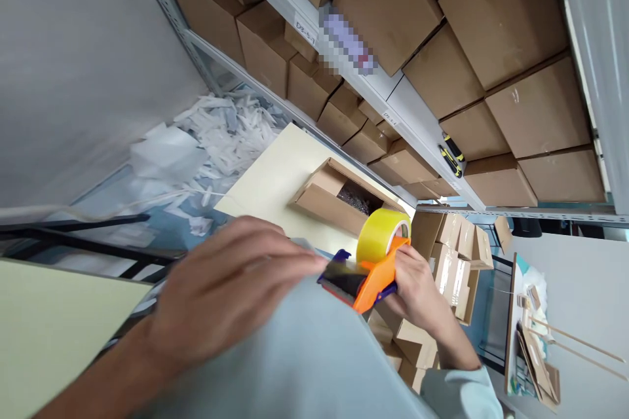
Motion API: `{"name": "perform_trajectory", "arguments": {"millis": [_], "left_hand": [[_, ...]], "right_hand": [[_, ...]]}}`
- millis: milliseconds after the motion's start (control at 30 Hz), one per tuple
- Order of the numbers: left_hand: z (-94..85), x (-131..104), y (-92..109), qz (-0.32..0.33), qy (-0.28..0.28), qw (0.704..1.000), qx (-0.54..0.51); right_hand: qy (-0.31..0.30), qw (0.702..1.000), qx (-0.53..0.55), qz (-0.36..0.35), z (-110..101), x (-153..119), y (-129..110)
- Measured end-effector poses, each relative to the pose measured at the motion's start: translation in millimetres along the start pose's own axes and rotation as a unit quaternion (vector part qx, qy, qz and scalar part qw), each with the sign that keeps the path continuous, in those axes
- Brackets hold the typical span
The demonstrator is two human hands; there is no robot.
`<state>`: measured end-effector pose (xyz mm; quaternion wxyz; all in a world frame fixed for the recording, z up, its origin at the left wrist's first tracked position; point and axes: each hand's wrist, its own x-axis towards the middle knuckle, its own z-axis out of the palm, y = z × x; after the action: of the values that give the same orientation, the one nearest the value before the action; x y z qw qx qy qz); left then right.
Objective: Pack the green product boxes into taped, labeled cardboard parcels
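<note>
Wrapped round the orange handle of a tape dispenser (378,278), my right hand (415,281) holds it in front of my body. A wide roll of yellow tape (376,236) is mounted on it, and its dark front end points left. My left hand (236,288) is somewhat blurred, with its fingers stretched out towards that front end. The fingertips are at or very near its edge; I cannot tell whether they touch it. Its thumb is hidden. Beyond the dispenser, an open cardboard box (324,200) with dark contents rests on a cream tabletop (268,170).
Shelves packed with cardboard boxes (388,6) run along the upper side, with two yellow-black cutters (451,156) on the shelf edge. White paper scraps (230,131) are heaped beyond the table. More cartons (455,262) are stacked at the right. Another cream surface (59,334) lies lower left.
</note>
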<state>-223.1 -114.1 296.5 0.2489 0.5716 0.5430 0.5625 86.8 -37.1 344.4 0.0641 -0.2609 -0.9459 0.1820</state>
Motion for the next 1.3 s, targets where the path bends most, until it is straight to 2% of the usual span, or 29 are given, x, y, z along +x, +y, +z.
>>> {"name": "perform_trajectory", "arguments": {"millis": [67, 133, 167, 233, 333, 433, 533, 633, 733, 933, 1167, 1300], "left_hand": [[-6.4, 4, -16, -0.030, 0.083, 0.995, 0.047], [-9.2, 7, -32, -0.100, 0.130, 0.984, 0.068], [-7.4, 10, -40, -0.146, 0.129, 0.979, 0.054], [3.5, 15, -56, -0.240, 0.078, 0.967, -0.024], [31.5, 25, -82, -0.348, 0.001, 0.920, -0.181], [57.6, 34, -110, -0.399, -0.019, 0.865, -0.304], [72.4, 40, -134, -0.422, -0.017, 0.830, -0.364], [78.5, 45, -152, -0.436, -0.008, 0.808, -0.396], [80.2, 49, -166, -0.450, 0.003, 0.789, -0.418], [74.1, 52, -186, -0.472, -0.021, 0.773, -0.424], [68.5, 49, -205, -0.496, -0.044, 0.776, -0.388], [70.4, 48, -217, -0.518, -0.041, 0.779, -0.351]], "right_hand": [[-0.052, 0.996, 0.043, 0.061, -8, -10, 5], [-0.108, 0.982, 0.089, 0.129, -20, -18, 16], [-0.136, 0.972, 0.108, 0.160, -27, -20, 24], [-0.193, 0.950, 0.137, 0.206, -43, -20, 42], [-0.257, 0.921, 0.152, 0.250, -68, -7, 72], [-0.311, 0.893, 0.176, 0.275, -88, 17, 98], [-0.348, 0.856, 0.249, 0.291, -94, 41, 120], [-0.360, 0.815, 0.333, 0.309, -82, 58, 139], [-0.363, 0.781, 0.387, 0.330, -60, 65, 154], [-0.386, 0.737, 0.430, 0.351, -18, 66, 176], [-0.417, 0.703, 0.456, 0.352, 20, 65, 193], [-0.423, 0.681, 0.472, 0.366, 33, 64, 197]]}}
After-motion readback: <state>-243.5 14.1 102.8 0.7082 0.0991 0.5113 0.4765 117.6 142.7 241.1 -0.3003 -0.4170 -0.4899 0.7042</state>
